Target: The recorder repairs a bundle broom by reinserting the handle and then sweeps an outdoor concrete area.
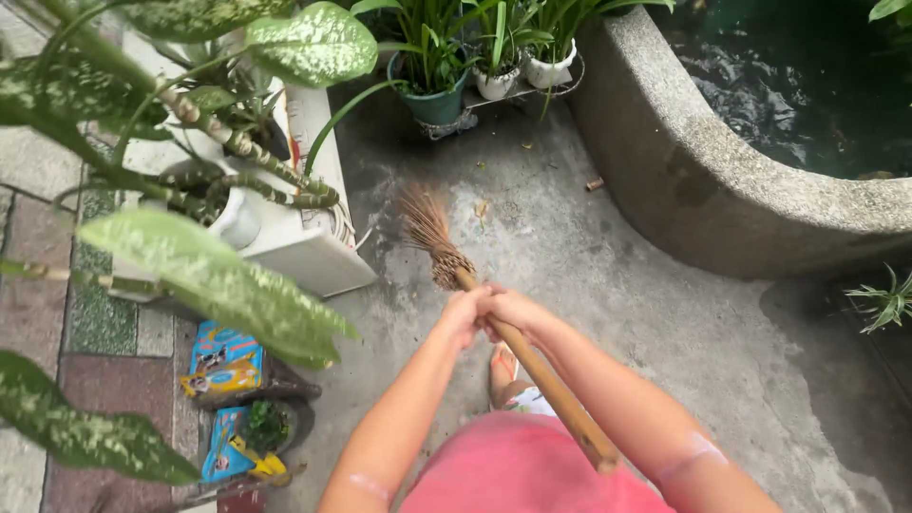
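Hands: your left (463,313) and right (513,309) are both closed round the broom (532,366) handle, touching each other. Its bristles rest on the concrete floor (608,275) beside the white box (304,237), near the pond wall (684,180).

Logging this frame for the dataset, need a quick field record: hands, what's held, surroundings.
left hand: wrapped around the broom handle, near the bristle end
right hand: gripping the same handle, touching the left hand
broom: wooden stick, stiff brown bristles resting on the ground
ground: grey concrete, damp patches, a few bits of debris
right side: curved stone pond wall, dark water inside
back: potted plants
left side: spotted-leaf plant, white box, colourful bags
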